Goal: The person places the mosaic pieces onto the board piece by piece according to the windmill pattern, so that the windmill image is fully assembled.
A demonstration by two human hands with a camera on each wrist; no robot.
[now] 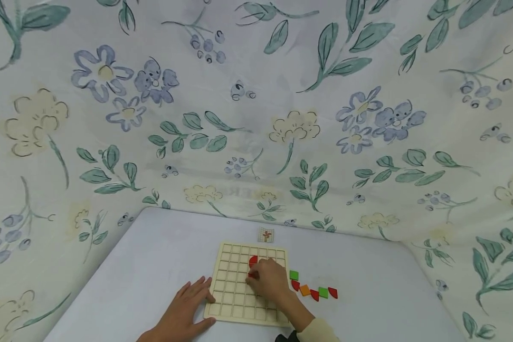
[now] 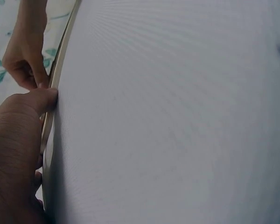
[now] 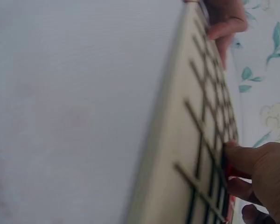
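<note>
A cream grid board [image 1: 228,285] with square recesses lies on the table. My left hand [image 1: 187,306] rests at its left edge, fingers spread, with the thumb at the near corner; the left wrist view shows that thumb against the board's rim [image 2: 47,126]. My right hand [image 1: 270,281] is over the board's right half and pinches a red piece [image 3: 239,173] down at the grid. Fingers hide most of this piece, so its full outline cannot be seen. Just beyond the fingertips, red rounded pieces [image 1: 253,260] sit in the grid.
Right of the board lies a loose row: green squares [image 1: 294,275], an orange square [image 1: 305,290] and red quarter-circle pieces [image 1: 333,293]. A small card with a red pinwheel-like pattern [image 1: 265,234] lies behind the board. Floral cloth [image 1: 256,156] surrounds the white table [image 1: 162,247].
</note>
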